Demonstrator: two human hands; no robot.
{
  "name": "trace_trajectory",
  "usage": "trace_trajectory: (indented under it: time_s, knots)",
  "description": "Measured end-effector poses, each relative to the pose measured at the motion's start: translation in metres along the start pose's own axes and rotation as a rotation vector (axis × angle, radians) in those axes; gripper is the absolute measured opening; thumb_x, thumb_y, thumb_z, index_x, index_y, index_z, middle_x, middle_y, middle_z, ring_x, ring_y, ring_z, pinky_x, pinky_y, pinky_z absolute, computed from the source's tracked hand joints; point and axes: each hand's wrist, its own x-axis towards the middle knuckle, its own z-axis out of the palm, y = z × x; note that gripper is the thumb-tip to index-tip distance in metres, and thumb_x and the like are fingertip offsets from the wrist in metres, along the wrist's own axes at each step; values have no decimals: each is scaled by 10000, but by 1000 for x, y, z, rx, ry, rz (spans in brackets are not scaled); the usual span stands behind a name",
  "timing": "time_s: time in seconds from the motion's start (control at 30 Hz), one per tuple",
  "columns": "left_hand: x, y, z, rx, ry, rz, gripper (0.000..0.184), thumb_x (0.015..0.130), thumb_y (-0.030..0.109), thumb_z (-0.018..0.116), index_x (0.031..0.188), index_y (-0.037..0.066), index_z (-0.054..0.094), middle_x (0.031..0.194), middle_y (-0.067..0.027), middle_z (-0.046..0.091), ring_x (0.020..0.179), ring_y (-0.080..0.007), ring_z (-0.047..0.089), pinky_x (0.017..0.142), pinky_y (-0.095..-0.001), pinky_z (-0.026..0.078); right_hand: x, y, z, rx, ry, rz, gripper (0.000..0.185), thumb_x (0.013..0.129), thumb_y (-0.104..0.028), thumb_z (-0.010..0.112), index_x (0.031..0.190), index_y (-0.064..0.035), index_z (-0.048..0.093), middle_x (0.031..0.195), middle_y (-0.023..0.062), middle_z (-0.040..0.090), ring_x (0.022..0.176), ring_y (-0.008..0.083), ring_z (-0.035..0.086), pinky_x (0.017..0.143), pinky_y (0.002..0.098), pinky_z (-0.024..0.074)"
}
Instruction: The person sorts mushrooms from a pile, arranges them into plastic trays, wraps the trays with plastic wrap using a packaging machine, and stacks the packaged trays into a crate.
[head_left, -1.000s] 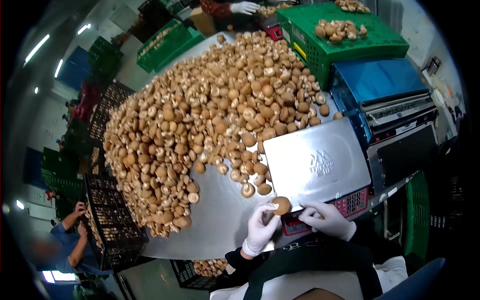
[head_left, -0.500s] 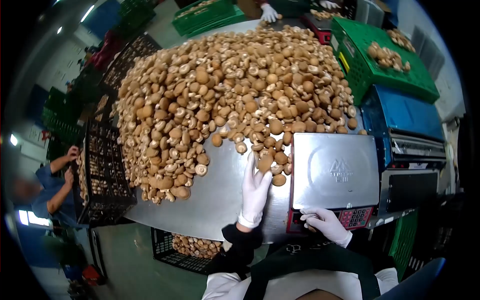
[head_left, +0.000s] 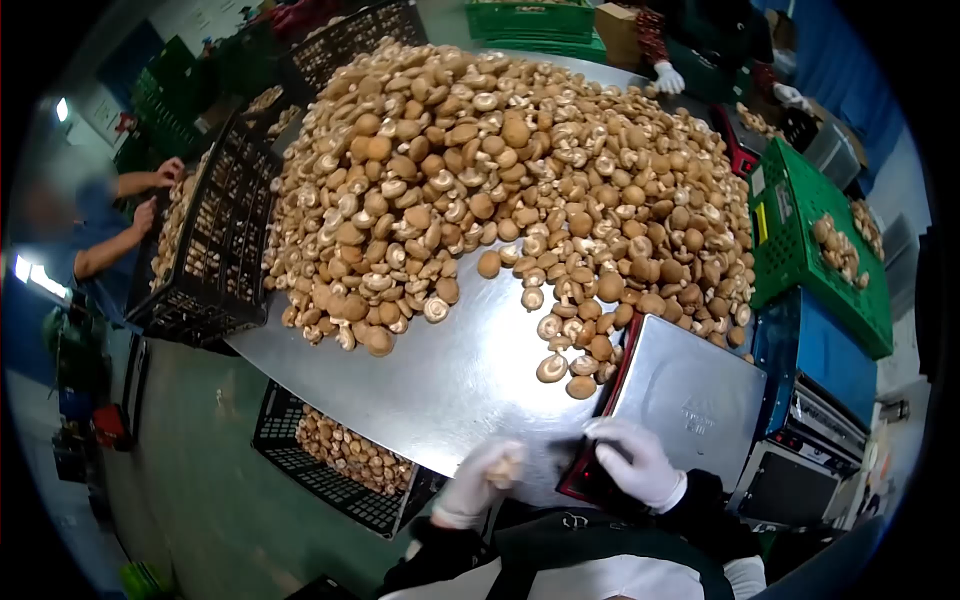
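Observation:
My left hand [head_left: 480,484], in a white glove and smeared by motion, is closed around a pale mushroom [head_left: 506,470] near the front edge of the metal table [head_left: 440,385]. Beside it, my right hand [head_left: 640,466], also gloved, is over the front corner of the scale [head_left: 690,390]. Its fingers and thumb are parted, and I see nothing between them. A large heap of brown mushrooms [head_left: 450,180] covers the back of the table. Several loose mushrooms [head_left: 580,345] lie against the scale's left side. The scale's plate carries nothing.
A black crate [head_left: 215,240] of mushrooms stands at the left, beside a person's bare hands [head_left: 150,205]. Another black crate [head_left: 270,430] sits below the table. A green crate [head_left: 790,230] and a blue machine [head_left: 810,350] are right. A co-worker's gloved hand [head_left: 669,78] is across the heap.
My left hand has drawn back from the mushrooms beside the scale toward the table's front edge. My right hand's fingers have parted over the scale's front. The view has turned.

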Motion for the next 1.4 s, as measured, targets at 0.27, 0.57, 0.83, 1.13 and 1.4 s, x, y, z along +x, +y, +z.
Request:
trace_trajectory:
  time_s: [0.27, 0.57, 0.83, 1.13, 1.4]
  knots:
    - [-116, 19, -193, 211, 1320, 639, 357, 918, 246, 503, 1173, -3, 523, 1171, -160, 531, 1096, -212, 494, 940, -332, 391, 20, 17, -22, -126, 6, 70, 233, 805, -16, 568, 1035, -22, 603, 945, 129, 615, 881, 267, 589, 797, 333, 456]
    - [23, 71, -126, 1475, 992, 740, 450, 792, 76, 581, 1222, -20, 488, 1116, -208, 540, 1049, -369, 491, 937, -426, 386, -14, 29, -27, -343, 101, 120, 186, 777, -19, 584, 961, -22, 618, 916, 140, 624, 867, 318, 580, 784, 369, 450]
    - [172, 79, -109, 1964, 797, 534, 460, 764, 170, 641, 1198, 84, 512, 1093, -130, 537, 939, -319, 538, 804, -423, 438, -43, 46, -18, -452, 252, -17, 215, 728, 27, 587, 919, -64, 625, 881, 102, 621, 856, 286, 566, 790, 382, 414]
    - [165, 80, -115, 1872, 645, 424, 520, 771, 208, 667, 1247, 127, 475, 1113, -146, 504, 985, -345, 540, 788, -404, 492, -46, 62, -9, -510, 337, -80, 219, 690, 12, 598, 881, -94, 619, 831, 61, 598, 828, 272, 541, 752, 378, 380]
    - [124, 52, -130, -696, -129, -29, 474, 974, 287, 365, 1334, -20, 345, 1177, -204, 495, 842, -267, 556, 677, -336, 512, -41, 59, -11, -483, 328, -80, 198, 699, 6, 595, 866, -96, 621, 841, 70, 590, 845, 280, 543, 762, 379, 388]
